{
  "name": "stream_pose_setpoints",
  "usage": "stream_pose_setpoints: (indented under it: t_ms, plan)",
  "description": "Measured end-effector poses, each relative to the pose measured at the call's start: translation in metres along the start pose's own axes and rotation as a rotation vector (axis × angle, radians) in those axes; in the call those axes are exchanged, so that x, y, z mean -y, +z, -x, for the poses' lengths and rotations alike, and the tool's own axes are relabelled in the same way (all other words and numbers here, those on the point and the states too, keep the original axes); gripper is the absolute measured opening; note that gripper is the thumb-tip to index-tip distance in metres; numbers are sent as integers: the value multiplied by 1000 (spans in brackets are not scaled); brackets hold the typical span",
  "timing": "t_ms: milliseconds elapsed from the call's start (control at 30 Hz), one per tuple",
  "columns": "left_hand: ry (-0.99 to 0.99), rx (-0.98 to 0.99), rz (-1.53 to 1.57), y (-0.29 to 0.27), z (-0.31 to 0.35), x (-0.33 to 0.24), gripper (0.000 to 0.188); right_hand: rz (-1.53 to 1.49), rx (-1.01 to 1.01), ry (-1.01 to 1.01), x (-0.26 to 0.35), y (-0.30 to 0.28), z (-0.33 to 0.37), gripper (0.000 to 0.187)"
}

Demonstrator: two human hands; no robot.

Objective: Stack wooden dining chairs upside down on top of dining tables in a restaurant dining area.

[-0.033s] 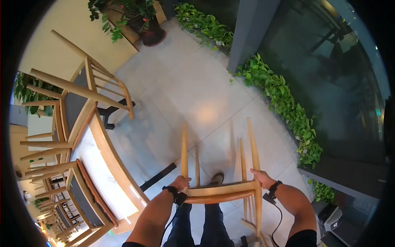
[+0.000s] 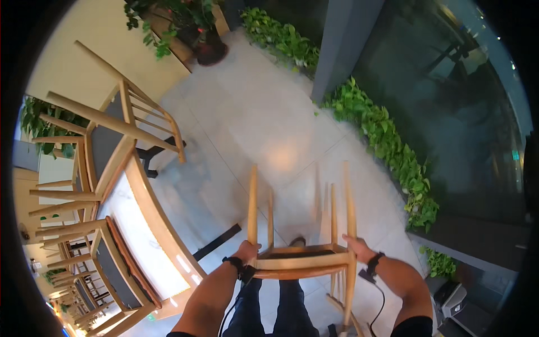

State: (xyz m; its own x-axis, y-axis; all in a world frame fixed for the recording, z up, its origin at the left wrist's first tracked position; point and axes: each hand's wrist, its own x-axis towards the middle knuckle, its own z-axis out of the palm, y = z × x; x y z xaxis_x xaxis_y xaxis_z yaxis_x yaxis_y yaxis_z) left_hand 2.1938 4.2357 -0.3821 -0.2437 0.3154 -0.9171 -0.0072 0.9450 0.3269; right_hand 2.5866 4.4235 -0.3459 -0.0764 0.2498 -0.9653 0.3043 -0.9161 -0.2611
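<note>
A light wooden chair (image 2: 306, 262) is in front of my legs, its legs pointing away from me and its dark seat seen edge-on. My left hand (image 2: 247, 251) is closed round the chair's left leg, close to the seat frame. On the other side, my right hand (image 2: 359, 247) grips the right leg where it meets the frame. The slatted back hangs at the lower right, partly hidden by the frame and my right arm. Both wrists carry black straps with cables.
To the left stands a table with a white top (image 2: 132, 208) and wooden edge. Upturned chairs rest on it, one far (image 2: 106, 135) and one nearer (image 2: 115, 269). A black bar (image 2: 218, 241) lies low beside it. Green plants (image 2: 382, 135) line dark glass and a grey pillar (image 2: 342, 50) at right.
The held chair has tilted slightly, so more of its dark seat and rear crosspiece shows between my hands. Both hands keep their hold.
</note>
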Motion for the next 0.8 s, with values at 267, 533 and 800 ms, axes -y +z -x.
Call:
stream_pose_setpoints:
  t_ms: [267, 533, 800]
  plan:
    - [512, -108, -164, -84, 230, -127, 53, 75, -85, -681, 15, -10, 182, 12]
    - [1028, -58, 190, -112, 436, -151, 34, -661, -225, -1326, 87, 44, 343, 12]
    - [1302, -332, 323, -169, 489, -49, 25, -615, -276, -1523, 72, 149, 410, 6]
